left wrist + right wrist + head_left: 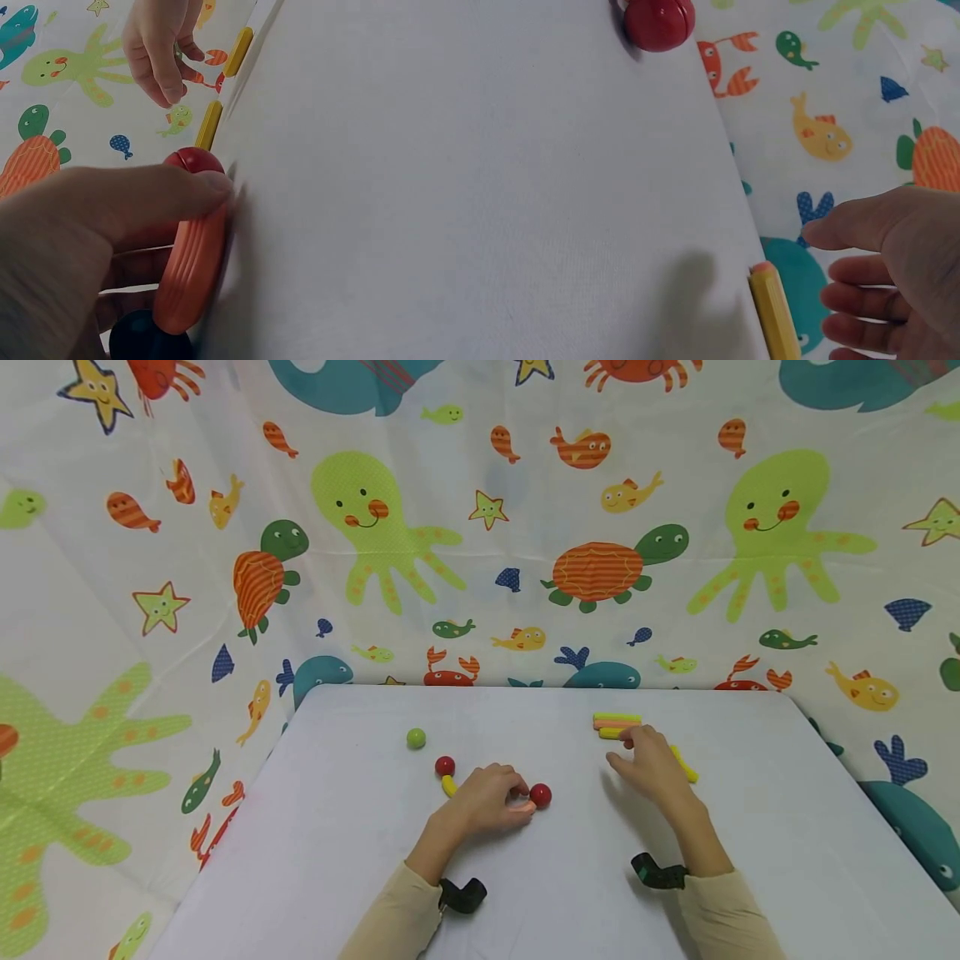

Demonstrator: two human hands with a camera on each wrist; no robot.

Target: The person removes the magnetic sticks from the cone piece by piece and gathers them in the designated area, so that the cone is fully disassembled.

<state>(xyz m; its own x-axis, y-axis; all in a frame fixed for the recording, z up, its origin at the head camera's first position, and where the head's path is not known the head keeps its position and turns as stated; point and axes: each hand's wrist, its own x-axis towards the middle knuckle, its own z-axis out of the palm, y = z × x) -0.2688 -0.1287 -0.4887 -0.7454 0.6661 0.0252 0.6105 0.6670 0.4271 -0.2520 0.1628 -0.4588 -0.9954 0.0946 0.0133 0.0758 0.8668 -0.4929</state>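
My left hand (487,797) pinches an orange curved stick (191,277) between thumb and fingers, low over the table. A red ball (541,796) sits at the stick's far end, by the thumb tip. In the left wrist view, a dark blue ball (150,337) shows at the near end; the hand hides it in the head view. My right hand (652,766) hovers by a group of yellow and orange sticks (617,724), thumb and fingers apart with nothing between them. A yellow stick (774,311) lies near its fingers in the right wrist view.
Left of my left hand, another red ball (445,766) touches a yellow curved stick (448,785). A green ball (416,738) lies farther back. More yellow sticks (684,765) lie partly behind my right hand. A sea-animal printed cloth (487,552) hangs behind the white table (337,860).
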